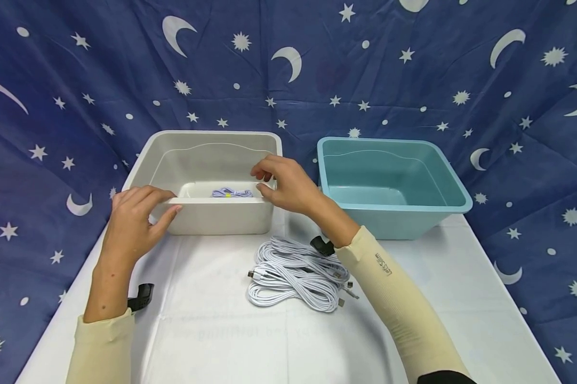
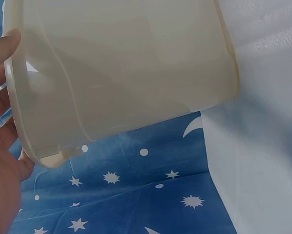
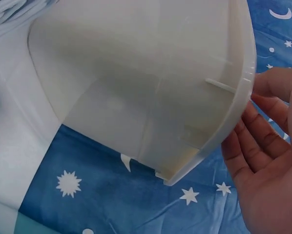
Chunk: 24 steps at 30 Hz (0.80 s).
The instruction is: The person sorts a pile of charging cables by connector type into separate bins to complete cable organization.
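Note:
A light grey plastic bin (image 1: 221, 216) stands at the back left of the table. My left hand (image 1: 134, 216) holds its near left corner, thumb outside and fingers over the rim; the left wrist view shows this thumb (image 2: 7, 46) at the rim. Over the bin's right end is my right hand (image 1: 288, 184), its fingers loosely bent with a gap to the thumb and nothing between them. In the right wrist view these fingers (image 3: 263, 141) are beside the rim. A purple cable bundle (image 1: 232, 193) with a yellow tie lies inside the bin.
Coiled white cables (image 1: 298, 274) lie in a pile in front of the bins, below my right forearm. A teal bin (image 1: 394, 218) stands at the back right. A white cloth (image 1: 221, 330) covers the table, and a blue star-patterned curtain (image 1: 317, 69) hangs behind.

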### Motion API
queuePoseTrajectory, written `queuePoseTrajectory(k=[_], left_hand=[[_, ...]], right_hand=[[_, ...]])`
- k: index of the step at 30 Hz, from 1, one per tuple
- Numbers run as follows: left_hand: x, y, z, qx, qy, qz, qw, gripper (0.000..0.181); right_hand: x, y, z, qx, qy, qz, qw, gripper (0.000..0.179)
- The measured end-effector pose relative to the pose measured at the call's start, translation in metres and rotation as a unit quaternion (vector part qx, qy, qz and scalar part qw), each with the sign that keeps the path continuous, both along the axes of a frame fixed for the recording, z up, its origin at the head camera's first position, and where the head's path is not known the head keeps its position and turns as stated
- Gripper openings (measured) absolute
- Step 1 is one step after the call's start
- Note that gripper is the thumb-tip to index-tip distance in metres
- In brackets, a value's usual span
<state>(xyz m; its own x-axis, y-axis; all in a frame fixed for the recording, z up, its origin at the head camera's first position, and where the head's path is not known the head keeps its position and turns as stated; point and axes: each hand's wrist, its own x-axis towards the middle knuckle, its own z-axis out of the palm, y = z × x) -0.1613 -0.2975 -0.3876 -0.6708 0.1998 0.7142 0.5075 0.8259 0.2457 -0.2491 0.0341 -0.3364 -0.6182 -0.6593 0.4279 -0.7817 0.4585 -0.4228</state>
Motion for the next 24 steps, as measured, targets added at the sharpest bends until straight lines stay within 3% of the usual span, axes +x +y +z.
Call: queuePoseTrajectory(k=[8,15,24], left_hand=[[0.001,0.0,0.001,-0.001,0.003,-0.001,1.0,0.026],[0.003,0.0,0.0,-0.002,-0.017,0.003,0.9999,0.028],[0.0,0.0,0.0,-0.004,0.004,-0.002,1.0,0.026]], right_hand=[[0.008,0.012,-0.002,-0.038,-0.003,0.006,0.9992,0.017],[0.017,0.02,-0.006,-0.066,-0.001,0.02,0.9976,0.018],[0.029,0.029,-0.007,-0.087,0.018,0.024,0.9957,0.017]])
